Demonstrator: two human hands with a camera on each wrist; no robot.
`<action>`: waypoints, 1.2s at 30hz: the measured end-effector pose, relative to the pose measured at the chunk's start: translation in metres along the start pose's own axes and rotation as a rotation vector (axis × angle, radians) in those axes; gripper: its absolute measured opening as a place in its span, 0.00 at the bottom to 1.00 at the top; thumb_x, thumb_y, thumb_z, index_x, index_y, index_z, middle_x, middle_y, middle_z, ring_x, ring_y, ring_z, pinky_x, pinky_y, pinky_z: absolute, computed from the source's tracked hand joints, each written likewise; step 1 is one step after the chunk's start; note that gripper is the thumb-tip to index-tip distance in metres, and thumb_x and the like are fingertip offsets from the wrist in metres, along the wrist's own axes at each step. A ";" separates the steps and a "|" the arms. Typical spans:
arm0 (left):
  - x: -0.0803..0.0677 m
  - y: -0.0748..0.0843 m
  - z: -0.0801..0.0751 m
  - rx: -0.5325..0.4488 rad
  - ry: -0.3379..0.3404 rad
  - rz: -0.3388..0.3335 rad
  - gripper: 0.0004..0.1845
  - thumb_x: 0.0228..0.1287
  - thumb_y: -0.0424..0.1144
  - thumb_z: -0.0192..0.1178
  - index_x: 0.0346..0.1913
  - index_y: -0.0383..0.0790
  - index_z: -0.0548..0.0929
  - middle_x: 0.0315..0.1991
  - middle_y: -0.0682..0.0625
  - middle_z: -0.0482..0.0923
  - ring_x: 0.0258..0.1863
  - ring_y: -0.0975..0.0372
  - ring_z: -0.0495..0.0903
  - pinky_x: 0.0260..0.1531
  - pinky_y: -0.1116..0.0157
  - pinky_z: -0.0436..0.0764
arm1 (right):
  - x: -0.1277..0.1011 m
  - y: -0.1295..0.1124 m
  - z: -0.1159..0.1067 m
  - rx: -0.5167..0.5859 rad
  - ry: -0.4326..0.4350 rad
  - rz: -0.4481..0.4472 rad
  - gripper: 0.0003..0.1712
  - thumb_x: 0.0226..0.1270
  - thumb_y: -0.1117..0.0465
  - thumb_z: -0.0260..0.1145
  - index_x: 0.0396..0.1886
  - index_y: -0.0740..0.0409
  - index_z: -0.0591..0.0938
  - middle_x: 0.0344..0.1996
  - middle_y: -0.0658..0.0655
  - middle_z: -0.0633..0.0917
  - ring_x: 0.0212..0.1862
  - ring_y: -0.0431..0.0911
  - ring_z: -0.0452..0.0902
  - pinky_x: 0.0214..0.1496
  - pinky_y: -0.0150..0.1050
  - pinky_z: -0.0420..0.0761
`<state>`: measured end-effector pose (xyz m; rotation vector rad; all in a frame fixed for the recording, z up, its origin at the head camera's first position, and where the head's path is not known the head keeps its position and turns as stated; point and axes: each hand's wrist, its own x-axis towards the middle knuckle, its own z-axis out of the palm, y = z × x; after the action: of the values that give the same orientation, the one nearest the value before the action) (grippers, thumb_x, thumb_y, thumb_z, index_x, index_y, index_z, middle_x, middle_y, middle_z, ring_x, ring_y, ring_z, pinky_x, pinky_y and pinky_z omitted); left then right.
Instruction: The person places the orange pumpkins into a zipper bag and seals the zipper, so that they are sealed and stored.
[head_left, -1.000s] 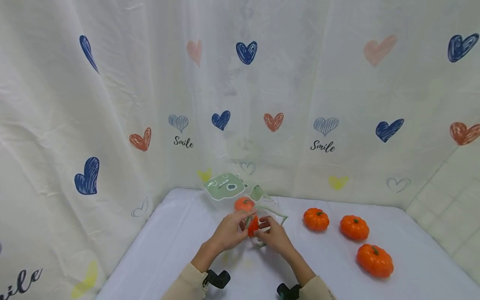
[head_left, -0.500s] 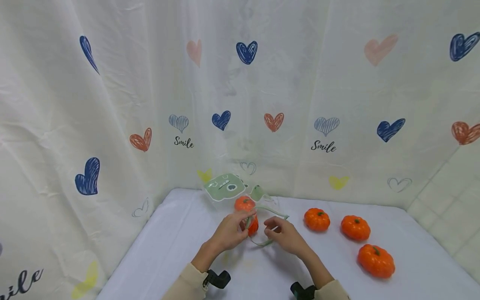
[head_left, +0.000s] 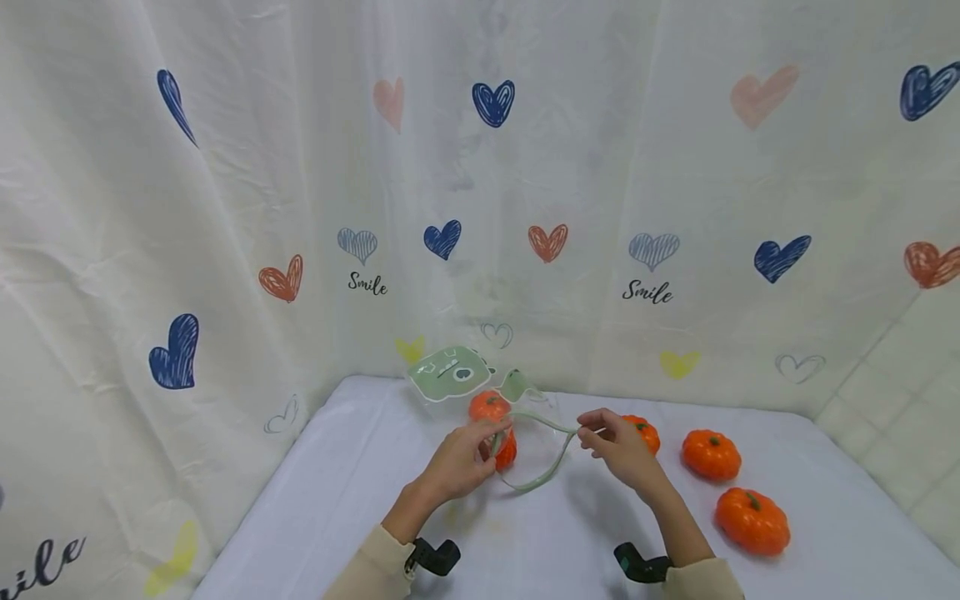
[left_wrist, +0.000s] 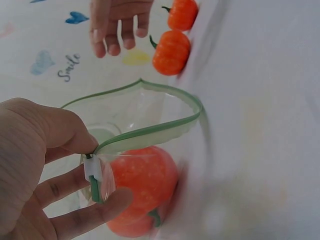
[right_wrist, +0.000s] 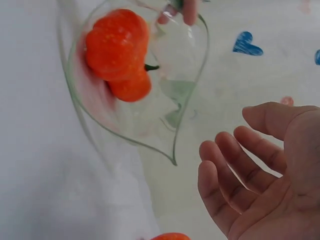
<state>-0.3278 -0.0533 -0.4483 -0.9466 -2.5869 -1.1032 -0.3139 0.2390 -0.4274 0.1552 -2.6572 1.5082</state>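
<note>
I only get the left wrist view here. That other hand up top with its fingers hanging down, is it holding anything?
Observer: No. In the right wrist view the right hand is open, palm bare, off the clear bag.
Operator: How many pumpkins are inside the bag? I see one blurry orange lump.
Observer: Two, pressed together: the pumpkins in the bag show plainly from the right wrist.
Operator: And loose ones on the table?
Observer: Three loose pumpkins in the head view, to the right of the bag; the right hand partly covers the nearest.
Operator: Who holds the bag open?
Observer: The left hand alone pinches its green rim.
</note>
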 end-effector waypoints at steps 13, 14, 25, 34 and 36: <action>0.000 -0.003 0.001 0.001 0.003 -0.010 0.35 0.62 0.27 0.65 0.72 0.50 0.75 0.54 0.52 0.84 0.38 0.62 0.80 0.35 0.76 0.80 | -0.001 0.016 -0.033 -0.031 0.146 0.148 0.31 0.77 0.48 0.60 0.71 0.59 0.69 0.69 0.66 0.72 0.67 0.60 0.68 0.67 0.53 0.79; 0.000 -0.003 0.001 0.002 0.003 -0.008 0.35 0.62 0.27 0.65 0.72 0.50 0.75 0.54 0.52 0.84 0.37 0.62 0.80 0.35 0.76 0.80 | -0.001 0.017 -0.035 -0.026 0.148 0.157 0.32 0.76 0.48 0.60 0.72 0.59 0.68 0.70 0.66 0.70 0.69 0.60 0.67 0.67 0.54 0.78; 0.000 -0.003 -0.001 -0.010 -0.008 -0.022 0.34 0.63 0.28 0.65 0.72 0.51 0.75 0.53 0.52 0.85 0.37 0.63 0.79 0.34 0.76 0.80 | 0.001 0.033 -0.048 -0.019 0.207 0.226 0.45 0.72 0.41 0.63 0.78 0.60 0.60 0.78 0.71 0.54 0.76 0.68 0.50 0.72 0.66 0.67; 0.000 -0.003 -0.004 -0.003 -0.006 -0.006 0.34 0.62 0.28 0.65 0.72 0.50 0.76 0.53 0.52 0.86 0.37 0.64 0.79 0.36 0.74 0.81 | 0.001 0.043 -0.051 -0.014 0.209 0.275 0.52 0.70 0.38 0.65 0.82 0.57 0.54 0.80 0.72 0.48 0.78 0.70 0.46 0.72 0.70 0.63; 0.000 -0.003 -0.004 -0.005 -0.007 -0.004 0.34 0.62 0.28 0.65 0.72 0.49 0.76 0.53 0.51 0.86 0.37 0.63 0.79 0.37 0.73 0.83 | 0.001 0.046 -0.052 -0.016 0.199 0.272 0.53 0.70 0.38 0.65 0.82 0.57 0.52 0.80 0.72 0.48 0.78 0.70 0.46 0.72 0.71 0.63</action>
<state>-0.3295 -0.0578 -0.4471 -0.9485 -2.5944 -1.1105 -0.3200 0.3066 -0.4400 -0.3536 -2.6097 1.4802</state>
